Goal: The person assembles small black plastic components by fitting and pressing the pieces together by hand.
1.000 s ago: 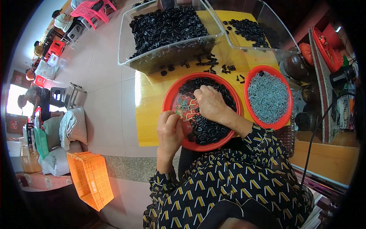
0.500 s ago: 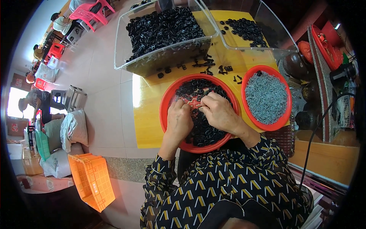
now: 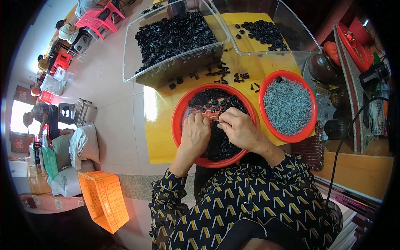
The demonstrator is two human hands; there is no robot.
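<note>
Both hands work over a red round basin (image 3: 176,125) that holds many small black oval plastic pieces (image 3: 219,146). My left hand (image 3: 195,132) is over the basin's left half, its fingers curled down and together; anything in its fingertips is hidden. Just right of it, my right hand (image 3: 239,128) pinches with thumb and forefinger, and what it holds is too small to make out. The fingertips of the two hands face each other with a small gap. Between them shows part of the basin's patterned bottom.
To the right stands a red basin of silver screws (image 3: 287,106). Behind are a clear bin of black pieces (image 3: 175,39) and a second clear bin (image 3: 250,53). Loose black parts (image 3: 218,73) lie on the yellow tabletop (image 3: 156,141). An orange crate (image 3: 106,202) is at lower left.
My fingertips have dropped slightly lower over the basin, and both hands stay close together. The whole view has shifted a little.
</note>
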